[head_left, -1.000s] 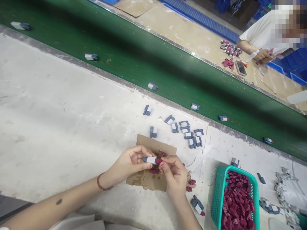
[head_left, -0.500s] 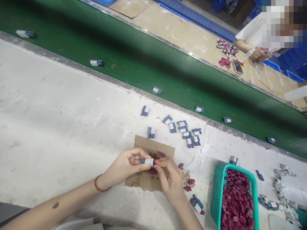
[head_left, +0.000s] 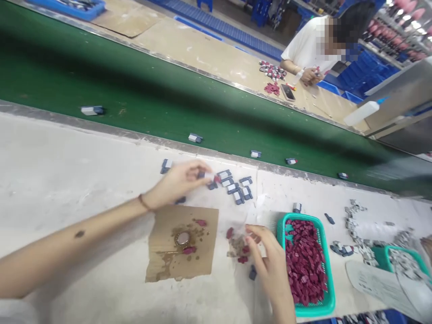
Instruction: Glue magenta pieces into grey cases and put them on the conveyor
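Note:
My left hand (head_left: 184,180) is pinched on a small blue-and-white plastic part (head_left: 207,177) with a dark red tip, blurred by motion, above the white worktop. Several similar parts without red tips (head_left: 232,187) lie just right of it. My right hand (head_left: 268,254) has thumb and fingers apart, over a small wet cardboard scrap (head_left: 238,246) with dark red pieces (head_left: 242,259) on it. Between and below the hands, a larger stained cardboard sheet (head_left: 202,263) carries two red pieces and a small round cap (head_left: 183,238) with liquid.
A green basket (head_left: 330,279) full of dark red pieces stands at right. Beyond the worktop runs a green conveyor belt (head_left: 141,121) carrying several parts. Across it a co-worker (head_left: 303,45) handles pieces at a table. Grey parts (head_left: 353,220) lie at far right.
The red piece now sits on the end of the blue-and-white part. My left hand has carried it up and away; my right hand has let go and moved right. The view has shifted.

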The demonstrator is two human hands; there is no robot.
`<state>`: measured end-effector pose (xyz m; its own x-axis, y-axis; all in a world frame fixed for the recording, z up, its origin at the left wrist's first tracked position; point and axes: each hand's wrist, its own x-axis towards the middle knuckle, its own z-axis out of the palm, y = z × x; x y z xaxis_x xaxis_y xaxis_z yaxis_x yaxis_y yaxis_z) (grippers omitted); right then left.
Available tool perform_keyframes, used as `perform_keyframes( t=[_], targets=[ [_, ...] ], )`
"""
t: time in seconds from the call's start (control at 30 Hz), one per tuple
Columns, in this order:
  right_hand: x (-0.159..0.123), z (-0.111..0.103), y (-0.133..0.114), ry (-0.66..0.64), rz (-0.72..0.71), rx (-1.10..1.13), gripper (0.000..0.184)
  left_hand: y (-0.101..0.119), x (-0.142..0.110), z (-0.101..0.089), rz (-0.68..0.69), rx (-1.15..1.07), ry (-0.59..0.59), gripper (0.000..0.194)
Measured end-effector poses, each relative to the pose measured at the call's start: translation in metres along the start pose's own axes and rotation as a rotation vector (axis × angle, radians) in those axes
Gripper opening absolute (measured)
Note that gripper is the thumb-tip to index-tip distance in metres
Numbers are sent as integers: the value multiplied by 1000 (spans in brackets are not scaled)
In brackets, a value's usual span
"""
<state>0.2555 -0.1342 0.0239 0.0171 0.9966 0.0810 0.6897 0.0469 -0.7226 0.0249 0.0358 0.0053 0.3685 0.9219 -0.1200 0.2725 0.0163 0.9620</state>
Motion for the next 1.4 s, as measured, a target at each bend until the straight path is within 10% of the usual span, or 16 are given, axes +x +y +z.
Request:
perform_keyframes(
  t=[0.23, 0.67, 0.8, 1.2, 1.4],
  targets=[
    [-55, -77, 71, 312, 330, -368, 24, -13, 117, -7, 218, 656, 76, 31],
    [-33, -77, 104, 30, 68, -808, 19, -3, 66, -23, 297, 808, -194, 58],
    [-28, -75, 108, 40, 57, -748, 17, 6, 67, 6, 452, 690, -386, 45],
    [-33, -81, 79, 300, 400, 210, 21, 43, 168, 173, 472, 722, -347, 35],
    [-34, -75, 63, 363, 385, 418, 19, 45, 163, 190, 360, 476, -308, 29]
  ],
)
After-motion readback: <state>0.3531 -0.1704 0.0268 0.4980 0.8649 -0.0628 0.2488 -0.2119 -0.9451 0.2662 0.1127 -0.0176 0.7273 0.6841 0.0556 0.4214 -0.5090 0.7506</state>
